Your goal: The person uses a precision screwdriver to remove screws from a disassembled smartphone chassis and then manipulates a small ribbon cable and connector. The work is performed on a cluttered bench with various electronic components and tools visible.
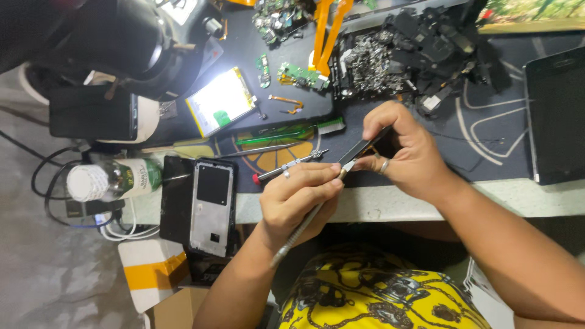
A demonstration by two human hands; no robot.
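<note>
My left hand [298, 198] grips a slim grey metal tool [292, 240] like a pen, its tip meeting a thin black strip-shaped part [367, 145]. My right hand [405, 149] pinches that black part between thumb and fingers just above the table's front edge [378, 210]. Both hands wear rings. They nearly touch over the dark work mat [481, 158].
An opened phone frame [211, 207] and a black panel [175, 198] lie at the left, beside a bottle [113, 180]. A battery [220, 100], green brush [286, 132], tweezers [274, 149], screwdriver [289, 164], circuit board [300, 74], scrap pile [373, 61] and tablet [557, 122] surround the hands.
</note>
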